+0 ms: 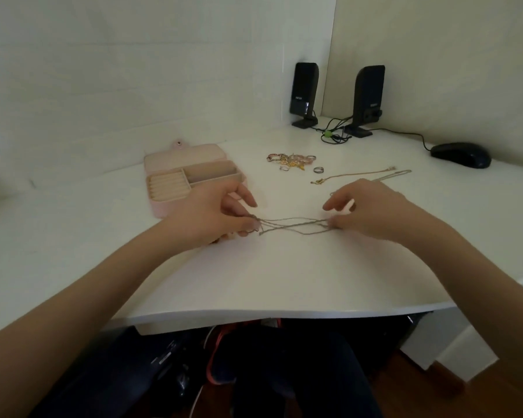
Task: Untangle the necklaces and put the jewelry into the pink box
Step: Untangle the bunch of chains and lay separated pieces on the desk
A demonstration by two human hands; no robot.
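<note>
My left hand (221, 212) and right hand (366, 206) each pinch an end of the thin, tangled silver chain necklaces (293, 226), stretched taut between them over the white desk (254, 282) near its front edge. The open pink jewelry box (191, 179) sits just behind my left hand — a loose heap of bracelets and rings (290, 161) and a gold chain (351, 175) lie farther back.

Head-worn view, forward-down over desk (254, 282)
</note>
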